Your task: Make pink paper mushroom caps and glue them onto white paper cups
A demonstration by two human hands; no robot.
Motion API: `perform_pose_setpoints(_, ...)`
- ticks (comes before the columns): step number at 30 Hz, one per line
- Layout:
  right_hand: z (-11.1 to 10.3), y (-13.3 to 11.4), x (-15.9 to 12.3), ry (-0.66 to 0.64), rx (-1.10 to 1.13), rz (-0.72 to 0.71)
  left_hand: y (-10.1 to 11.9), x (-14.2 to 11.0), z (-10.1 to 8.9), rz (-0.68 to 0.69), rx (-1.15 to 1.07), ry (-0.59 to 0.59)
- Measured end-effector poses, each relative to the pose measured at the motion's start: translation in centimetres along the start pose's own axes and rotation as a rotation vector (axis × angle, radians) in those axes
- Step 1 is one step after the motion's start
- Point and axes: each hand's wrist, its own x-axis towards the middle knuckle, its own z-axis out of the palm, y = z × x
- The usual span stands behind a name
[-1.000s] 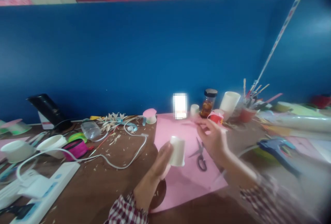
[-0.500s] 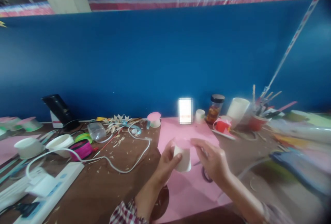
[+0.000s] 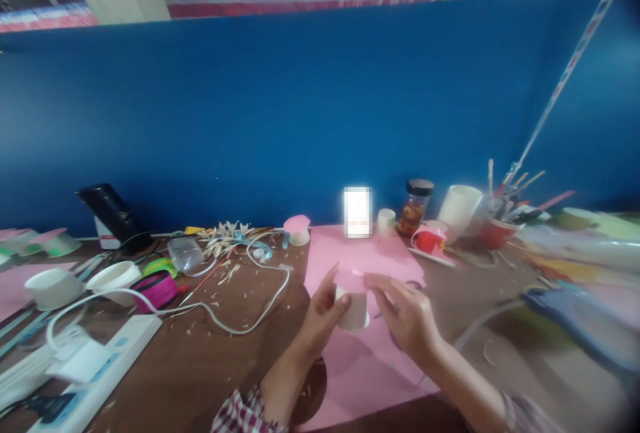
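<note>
One blue partition (image 3: 300,106) is rising behind one brown table (image 3: 215,366), which is carrying everything else. One large pink sheet (image 3: 370,373) is lying on the table below the two hands. One white power strip (image 3: 113,366) is lying at the lower left, and one dark blue object (image 3: 570,320), too blurred to identify, is resting at the right. The left hand (image 3: 320,316) is gripping one pale cup (image 3: 355,313) above the sheet, its thumb pressing on the near side; its other fingers are partly hiding behind the cup. The right hand (image 3: 413,313) is reaching in with its fingers drawn close together, the tips touching the edge of one pink piece (image 3: 350,280) at the cup's top; whether they are pinching it, I cannot tell. One black object (image 3: 107,210) is leaning at the back left. At the back right, one red pot (image 3: 497,233) is holding several sticks, one tall white cylinder (image 3: 461,210) is standing, and one dark-lidded jar (image 3: 415,212) is standing beside it. Two white containers (image 3: 55,288) and one magenta band (image 3: 156,291) are sitting at the left. One pink-topped cup (image 3: 297,230) and one small white cup (image 3: 387,221) are standing along the back.
</note>
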Motion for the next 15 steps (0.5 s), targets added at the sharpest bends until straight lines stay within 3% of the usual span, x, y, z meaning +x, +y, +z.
perform_pose_setpoints(15,0.14,0.81,-0.21,-0.049,-0.004,-0.057,-0.42,-0.04,-0.13,-0.019,-0.006,-0.002)
